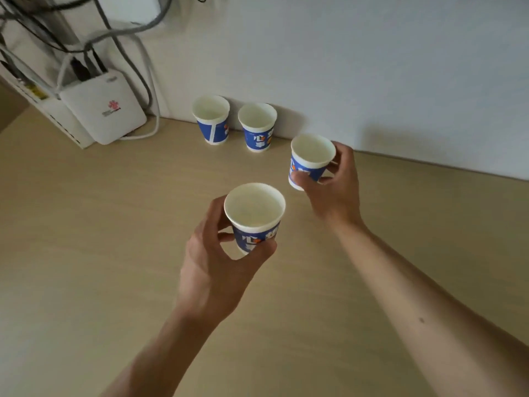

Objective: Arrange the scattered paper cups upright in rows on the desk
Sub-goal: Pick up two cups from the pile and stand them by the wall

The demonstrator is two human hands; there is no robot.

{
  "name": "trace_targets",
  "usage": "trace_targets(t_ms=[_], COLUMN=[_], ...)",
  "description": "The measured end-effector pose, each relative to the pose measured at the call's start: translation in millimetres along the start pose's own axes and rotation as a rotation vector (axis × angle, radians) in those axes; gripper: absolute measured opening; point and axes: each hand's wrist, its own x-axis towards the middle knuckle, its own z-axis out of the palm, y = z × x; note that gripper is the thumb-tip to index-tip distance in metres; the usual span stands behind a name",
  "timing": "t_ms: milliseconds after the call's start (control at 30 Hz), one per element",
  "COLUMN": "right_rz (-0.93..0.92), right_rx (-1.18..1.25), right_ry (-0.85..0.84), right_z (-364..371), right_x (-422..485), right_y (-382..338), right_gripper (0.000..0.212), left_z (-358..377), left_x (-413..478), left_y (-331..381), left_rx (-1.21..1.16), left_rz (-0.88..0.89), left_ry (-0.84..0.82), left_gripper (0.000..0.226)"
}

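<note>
Two paper cups (pixel 211 119) (pixel 257 126) upright, side by side at wall (pixel 372 67). Third cup (pixel 312 159) gripped by right hand (pixel 335 184) just right of them. Fourth cup (pixel 254 214) — held in left hand (pixel 217 262), fingers curled round — above desk (pixel 86 224). White router (pixel 103 110), cables (pixel 126 38) far left.

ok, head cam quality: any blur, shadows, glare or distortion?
Head view: soft throughout; print smeared on the cup held by the left hand; cables top left blurred. Head view: dim even light, no glare, faint shadows on the wall beyond the right hand. Head view: forearms stretch toward the lower corners, probably wide-angle.
</note>
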Motion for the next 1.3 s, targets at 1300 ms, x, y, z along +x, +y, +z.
trace_targets(t_ms=[1300], right_rz=[0.068], right_rx=[0.333], right_ry=[-0.28], right_z=[-27], right_x=[-15], right_y=[16], right_gripper=[0.057], left_z=[36], left_x=[50], left_y=[-22], left_rx=[-0.045], left_rz=[0.013], left_ry=[-0.006], left_gripper=[0.067])
